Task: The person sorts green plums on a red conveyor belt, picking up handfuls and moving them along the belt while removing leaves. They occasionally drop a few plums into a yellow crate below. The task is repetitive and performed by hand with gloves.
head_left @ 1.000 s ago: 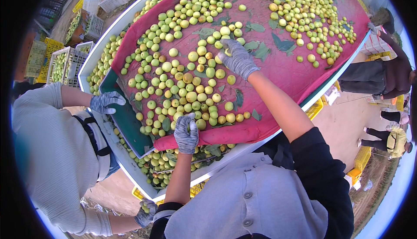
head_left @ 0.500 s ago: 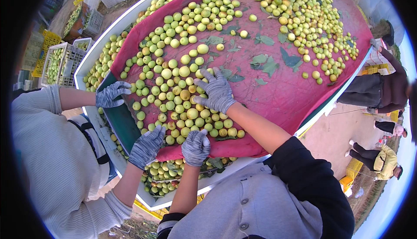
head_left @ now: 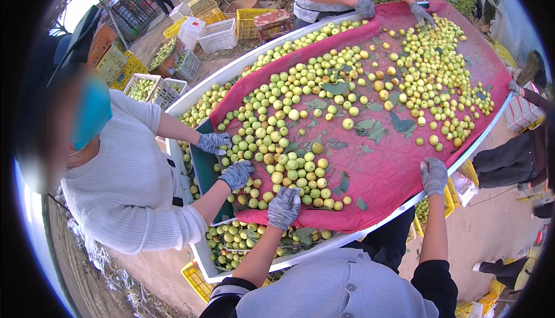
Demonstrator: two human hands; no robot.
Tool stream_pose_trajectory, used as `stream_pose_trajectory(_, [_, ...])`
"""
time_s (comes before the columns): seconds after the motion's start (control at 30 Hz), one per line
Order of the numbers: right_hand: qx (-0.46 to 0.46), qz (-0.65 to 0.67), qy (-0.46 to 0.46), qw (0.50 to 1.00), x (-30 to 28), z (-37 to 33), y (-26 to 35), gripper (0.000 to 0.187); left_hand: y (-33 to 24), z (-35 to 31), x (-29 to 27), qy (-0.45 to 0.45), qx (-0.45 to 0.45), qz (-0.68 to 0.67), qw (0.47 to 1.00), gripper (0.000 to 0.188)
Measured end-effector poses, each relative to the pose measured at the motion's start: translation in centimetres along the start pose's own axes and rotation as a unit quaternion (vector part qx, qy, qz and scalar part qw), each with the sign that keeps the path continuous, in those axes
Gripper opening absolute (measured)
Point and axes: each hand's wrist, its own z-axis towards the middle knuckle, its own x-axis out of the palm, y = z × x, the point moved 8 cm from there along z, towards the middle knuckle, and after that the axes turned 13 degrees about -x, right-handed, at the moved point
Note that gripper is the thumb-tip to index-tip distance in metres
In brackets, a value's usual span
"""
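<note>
A red cloth (head_left: 387, 170) lies over a large white-rimmed bin (head_left: 203, 258), bearing many small round yellow-green fruits (head_left: 300, 170) and loose leaves (head_left: 373, 128). My left hand (head_left: 284, 208), in a grey knit glove, is closed on the cloth's near edge, right beside the fruit. My right hand (head_left: 433, 176), gloved alike, has its fingers bent over the cloth's edge at the right rim, away from the fruit. More fruits (head_left: 237, 238) show in the bin below the near edge.
At my left a co-worker's two gloved hands (head_left: 236, 175) touch the cloth's left end by a dark green panel (head_left: 203, 168). Another person's gloved hand (head_left: 422, 15) reaches the far fruit. A third holds the right corner. Crates (head_left: 218, 36) stand beyond the bin.
My right hand has left the fruit and moved right to the cloth's edge. My left hand stays at the near edge. The view has shifted, showing more of the co-workers. Fruit has spread nearer the middle.
</note>
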Motion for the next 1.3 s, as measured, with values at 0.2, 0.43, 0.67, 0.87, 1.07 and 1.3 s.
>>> stream_pose_trajectory(0.2, [0.014, 0.057, -0.082, 0.995, 0.3, -1.3, -0.6, 0.021, 1.6, -0.1, 1.4, 0.045, -0.057, 0.019, 0.997, 0.021])
stream_pose_trajectory(0.43, [0.004, -0.006, 0.004, 1.000, 0.6, -0.9, -0.2, 0.029, 1.5, -0.1, -1.1, 0.000, -0.129, -0.329, 0.935, 0.015])
stream_pose_trajectory(0.67, [-0.020, 0.000, 0.019, 1.000, 2.1, -0.8, -0.2, 0.034, 5.7, -10.1, -8.5, 0.024, -0.321, -0.381, 0.867, 0.015])
stream_pose_trajectory(0.87, [-0.042, 0.028, 0.007, 0.999, 1.9, -0.7, -0.3, 0.040, 16.7, -25.2, -24.8, -0.374, -0.414, -0.229, 0.797, 0.019])
stream_pose_trajectory(1.07, [-0.048, 0.039, 0.020, 0.998, 2.0, -0.6, -0.2, 0.041, 23.2, -41.1, -31.9, -0.511, -0.592, -0.090, 0.618, 0.023])
stream_pose_trajectory(1.3, [-0.054, 0.016, 0.024, 0.998, 2.4, -0.5, -0.7, 0.042, 17.9, -34.0, -31.7, -0.316, -0.502, 0.368, 0.716, 0.052])
